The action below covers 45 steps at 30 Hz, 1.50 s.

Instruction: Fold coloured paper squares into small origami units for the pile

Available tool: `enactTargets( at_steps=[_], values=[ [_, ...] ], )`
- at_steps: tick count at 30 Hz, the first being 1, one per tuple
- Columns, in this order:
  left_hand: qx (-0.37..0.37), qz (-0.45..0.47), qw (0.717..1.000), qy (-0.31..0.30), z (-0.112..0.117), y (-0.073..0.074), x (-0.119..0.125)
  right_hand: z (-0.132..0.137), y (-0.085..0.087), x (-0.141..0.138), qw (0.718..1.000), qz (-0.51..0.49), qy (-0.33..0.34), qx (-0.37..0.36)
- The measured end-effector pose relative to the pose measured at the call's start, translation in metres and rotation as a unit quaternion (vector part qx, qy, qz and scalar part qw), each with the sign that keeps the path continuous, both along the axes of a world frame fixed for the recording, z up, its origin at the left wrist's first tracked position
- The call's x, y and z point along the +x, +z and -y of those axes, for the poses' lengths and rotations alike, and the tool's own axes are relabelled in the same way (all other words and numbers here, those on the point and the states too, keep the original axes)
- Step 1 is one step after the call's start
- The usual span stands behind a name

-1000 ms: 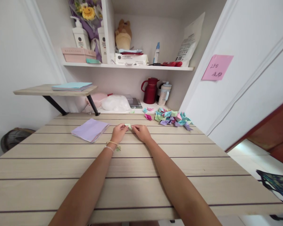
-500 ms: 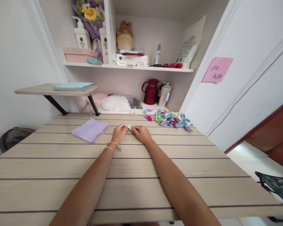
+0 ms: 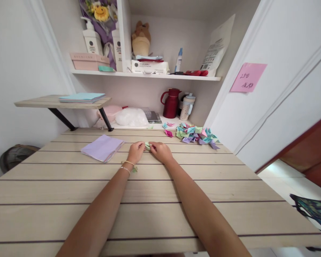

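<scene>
Between my hands is a small piece of light green folded paper (image 3: 147, 146), held just above the table or resting on it; I cannot tell which. My left hand (image 3: 136, 151) pinches its left side, and a bracelet is on that wrist. My right hand (image 3: 161, 151) has its fingertips closed on the right side. Fingers cover much of the paper, so its exact folds are hidden. To the left lies a stack of purple paper sheets (image 3: 103, 147). Beyond my right hand sit a magenta folded paper piece (image 3: 168, 133) and a heap of colourful folded paper pieces (image 3: 196, 135).
The slatted wooden table (image 3: 149, 217) spreads around my arms. At the back left stands a small raised shelf (image 3: 37, 101) on black legs, bearing blue paper (image 3: 82, 97). A red jug (image 3: 171, 103) and a pale bottle (image 3: 187, 107) stand behind the heap, near a plastic bag (image 3: 132, 117).
My fingers have shifted slightly on the green paper, and it now shows at a different angle between them. Both hands stay in nearly the same place.
</scene>
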<state>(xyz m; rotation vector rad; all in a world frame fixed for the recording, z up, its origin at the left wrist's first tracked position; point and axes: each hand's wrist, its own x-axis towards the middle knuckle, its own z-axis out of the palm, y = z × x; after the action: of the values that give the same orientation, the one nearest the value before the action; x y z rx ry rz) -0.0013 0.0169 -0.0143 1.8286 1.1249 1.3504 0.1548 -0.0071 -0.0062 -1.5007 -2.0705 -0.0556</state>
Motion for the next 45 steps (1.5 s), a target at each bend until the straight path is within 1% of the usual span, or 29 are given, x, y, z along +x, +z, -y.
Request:
enactTargets(
  at_steps=[5, 10, 13, 16, 19, 21, 22, 24, 26, 27, 28, 29, 31, 35, 38, 39, 41, 43, 45],
  values=[
    [0.028, -0.047, 0.998, -0.024, 0.004, 0.003, 0.001, 0.003, 0.003, -0.003, 0.999, 0.037, -0.003, -0.002],
    [0.043, -0.068, 0.995, -0.051, 0.006, 0.001, 0.006, 0.006, 0.007, -0.005, 0.999, 0.048, -0.011, -0.014],
    [0.052, -0.071, 0.995, -0.049, 0.007, -0.002, 0.008, 0.006, 0.007, -0.007, 1.0, 0.019, -0.008, -0.012],
    [0.052, -0.05, 0.997, -0.032, 0.006, -0.004, 0.008, 0.005, 0.004, -0.008, 1.0, -0.026, -0.014, -0.004],
    [0.034, -0.017, 0.999, -0.026, 0.005, -0.005, 0.007, 0.001, -0.001, -0.008, 0.994, -0.109, 0.02, 0.001],
    [0.015, 0.023, 0.999, -0.024, 0.004, -0.004, 0.007, -0.004, -0.005, -0.006, 0.976, -0.209, 0.059, -0.014],
    [0.0, 0.055, 0.998, -0.028, 0.003, -0.003, 0.007, -0.006, -0.007, -0.005, 0.959, -0.27, 0.082, -0.031],
    [-0.034, 0.118, 0.991, -0.049, 0.002, -0.002, 0.006, -0.01, -0.01, -0.002, 0.908, -0.392, 0.125, -0.08],
    [-0.061, 0.153, 0.983, -0.075, 0.002, -0.001, 0.005, -0.012, -0.011, 0.001, 0.855, -0.478, 0.156, -0.13],
    [-0.069, 0.158, 0.982, -0.083, 0.002, 0.0, 0.005, -0.012, -0.01, 0.002, 0.835, -0.504, 0.165, -0.148],
    [-0.073, 0.157, 0.981, -0.085, 0.002, 0.0, 0.004, -0.012, -0.009, 0.004, 0.821, -0.52, 0.172, -0.162],
    [-0.075, 0.155, 0.981, -0.085, 0.002, 0.0, 0.004, -0.012, -0.008, 0.005, 0.811, -0.53, 0.176, -0.173],
    [-0.08, 0.152, 0.982, -0.082, 0.002, 0.001, 0.003, -0.011, -0.006, 0.005, 0.805, -0.535, 0.18, -0.184],
    [-0.079, 0.135, 0.985, -0.066, 0.002, 0.0, 0.003, -0.012, -0.008, 0.003, 0.814, -0.527, 0.174, -0.172],
    [-0.071, 0.127, 0.988, -0.051, 0.002, 0.0, 0.004, -0.014, -0.01, 0.001, 0.833, -0.502, 0.177, -0.149],
    [-0.063, 0.125, 0.989, -0.045, 0.001, 0.0, 0.004, -0.014, -0.011, 0.001, 0.846, -0.485, 0.175, -0.133],
    [-0.036, 0.111, 0.993, -0.032, 0.001, 0.001, 0.003, -0.014, -0.01, 0.001, 0.883, -0.434, 0.155, -0.084],
    [0.006, 0.069, 0.997, -0.016, 0.001, 0.001, 0.002, -0.013, -0.009, 0.001, 0.918, -0.376, 0.123, -0.028],
    [0.039, 0.02, 0.999, -0.002, 0.002, 0.001, 0.001, -0.011, -0.008, 0.002, 0.938, -0.332, 0.099, 0.004]
  ],
)
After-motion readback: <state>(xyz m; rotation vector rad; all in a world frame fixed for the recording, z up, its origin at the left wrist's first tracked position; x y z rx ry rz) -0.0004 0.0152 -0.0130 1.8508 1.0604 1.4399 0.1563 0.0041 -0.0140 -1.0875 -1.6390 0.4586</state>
